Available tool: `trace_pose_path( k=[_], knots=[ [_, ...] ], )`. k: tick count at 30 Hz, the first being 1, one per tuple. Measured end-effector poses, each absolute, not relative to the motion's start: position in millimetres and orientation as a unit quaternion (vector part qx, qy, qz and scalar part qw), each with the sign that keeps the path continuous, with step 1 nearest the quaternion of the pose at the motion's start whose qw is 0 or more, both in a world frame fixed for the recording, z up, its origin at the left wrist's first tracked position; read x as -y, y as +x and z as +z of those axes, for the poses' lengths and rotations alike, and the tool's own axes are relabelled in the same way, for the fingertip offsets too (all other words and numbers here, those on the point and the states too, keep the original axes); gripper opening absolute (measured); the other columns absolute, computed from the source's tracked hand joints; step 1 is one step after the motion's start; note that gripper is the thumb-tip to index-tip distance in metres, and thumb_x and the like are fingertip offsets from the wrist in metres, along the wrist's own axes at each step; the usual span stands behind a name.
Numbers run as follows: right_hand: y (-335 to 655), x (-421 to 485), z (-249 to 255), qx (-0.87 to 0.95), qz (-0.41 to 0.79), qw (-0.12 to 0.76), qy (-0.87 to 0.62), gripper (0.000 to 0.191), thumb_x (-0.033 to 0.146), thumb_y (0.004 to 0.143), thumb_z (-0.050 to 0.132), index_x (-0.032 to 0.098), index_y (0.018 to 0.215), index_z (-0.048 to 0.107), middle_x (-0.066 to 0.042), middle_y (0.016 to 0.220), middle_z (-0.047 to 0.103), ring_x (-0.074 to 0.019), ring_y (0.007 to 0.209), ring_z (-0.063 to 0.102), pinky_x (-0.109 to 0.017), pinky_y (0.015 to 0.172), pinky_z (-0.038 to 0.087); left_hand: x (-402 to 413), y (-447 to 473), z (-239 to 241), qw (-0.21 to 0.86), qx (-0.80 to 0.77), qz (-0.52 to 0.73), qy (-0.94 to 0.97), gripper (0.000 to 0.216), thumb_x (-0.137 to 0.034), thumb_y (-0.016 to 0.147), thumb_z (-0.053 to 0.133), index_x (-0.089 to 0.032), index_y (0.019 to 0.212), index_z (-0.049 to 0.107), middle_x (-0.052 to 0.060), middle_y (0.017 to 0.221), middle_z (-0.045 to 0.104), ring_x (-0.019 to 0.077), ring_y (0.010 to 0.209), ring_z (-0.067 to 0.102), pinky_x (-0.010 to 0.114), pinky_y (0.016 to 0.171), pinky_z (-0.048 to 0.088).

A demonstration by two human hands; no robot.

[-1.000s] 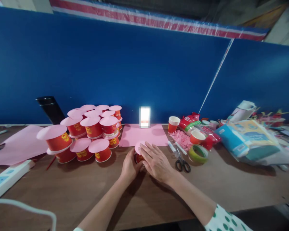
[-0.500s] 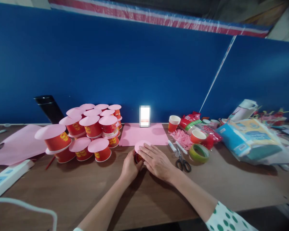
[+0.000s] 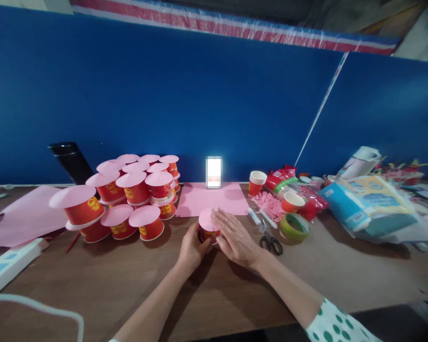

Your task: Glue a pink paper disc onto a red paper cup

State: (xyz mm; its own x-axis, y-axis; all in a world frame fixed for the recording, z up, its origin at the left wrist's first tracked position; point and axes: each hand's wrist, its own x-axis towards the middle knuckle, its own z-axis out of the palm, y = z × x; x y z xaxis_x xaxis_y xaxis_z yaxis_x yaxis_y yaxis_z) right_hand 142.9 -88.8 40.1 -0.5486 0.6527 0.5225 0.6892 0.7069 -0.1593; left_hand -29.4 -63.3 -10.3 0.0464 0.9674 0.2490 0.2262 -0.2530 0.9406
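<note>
In front of me on the table stands a red paper cup (image 3: 211,234), bottom up, with a round pink paper disc (image 3: 207,219) on its top. My left hand (image 3: 193,247) is wrapped round the cup's left side and holds it. Flat fingers of my right hand (image 3: 234,237) lie over the right edge of the disc, with nothing gripped in them. Behind the cup lie pink paper sheets (image 3: 192,197). Stacked at the left are several red cups (image 3: 151,229) topped with similar pink discs.
Right of my hands lie black-handled scissors (image 3: 271,244), white glue tubes (image 3: 255,217), green tape (image 3: 294,227), upright cups (image 3: 257,183) and shredded pink paper (image 3: 269,204). A bright phone (image 3: 214,172) stands behind. At left are a power strip (image 3: 12,261) and a black flask (image 3: 71,161).
My right hand has slid slightly right on the disc, so more of the disc and the cup's front shows. My left hand keeps its hold on the cup.
</note>
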Motion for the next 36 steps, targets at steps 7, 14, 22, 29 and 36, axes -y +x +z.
trace_pose_path(
  k=[7,14,22,29,36],
  knots=[
    [146.3,87.8,31.2,0.848,-0.041,0.278,-0.449,0.059,0.017,0.09,0.039,0.008,0.147,0.026,-0.016,0.151,0.033,-0.0255,0.143,0.022,-0.048,0.114,0.029,64.6,-30.1,-3.2,0.339,-0.528,0.469,0.622,0.046,-0.021,0.062,0.073,-0.017,0.106,0.063,0.011,0.102,0.069,0.0251,0.092,0.064,0.036,0.084,0.046],
    [145.1,89.7,33.4,0.856,-0.044,0.248,-0.452,0.055,0.018,0.09,0.04,0.009,0.144,0.034,-0.012,0.15,0.037,-0.0257,0.143,0.022,-0.048,0.115,0.026,63.4,-30.0,-5.1,0.329,-0.529,0.462,0.631,0.049,-0.022,0.063,0.073,-0.017,0.11,0.061,0.012,0.105,0.069,0.0259,0.096,0.063,0.037,0.085,0.046],
    [149.2,87.6,32.9,0.841,-0.052,0.274,-0.464,0.054,0.018,0.09,0.04,0.009,0.143,0.036,-0.013,0.148,0.038,-0.0267,0.143,0.022,-0.049,0.113,0.029,63.8,-29.2,-5.4,0.317,-0.53,0.456,0.64,0.045,-0.019,0.065,0.07,-0.015,0.108,0.06,0.012,0.105,0.068,0.0251,0.094,0.064,0.036,0.084,0.047],
    [149.8,86.8,36.9,0.842,-0.047,0.272,-0.464,0.054,0.018,0.09,0.041,0.011,0.143,0.037,-0.011,0.147,0.041,-0.027,0.142,0.023,-0.049,0.113,0.03,63.9,-28.3,-2.7,0.312,-0.541,0.434,0.65,0.044,-0.02,0.067,0.068,-0.014,0.109,0.058,0.012,0.106,0.068,0.0245,0.096,0.063,0.037,0.085,0.047],
    [146.7,82.1,42.2,0.84,-0.043,0.265,-0.471,0.051,0.017,0.088,0.042,0.014,0.139,0.043,-0.01,0.144,0.046,-0.0277,0.141,0.026,-0.049,0.112,0.031,64.9,-28.0,-0.8,0.305,-0.542,0.433,0.653,0.042,-0.02,0.067,0.067,-0.014,0.108,0.058,0.011,0.103,0.068,0.0239,0.093,0.063,0.036,0.082,0.048]
  ],
)
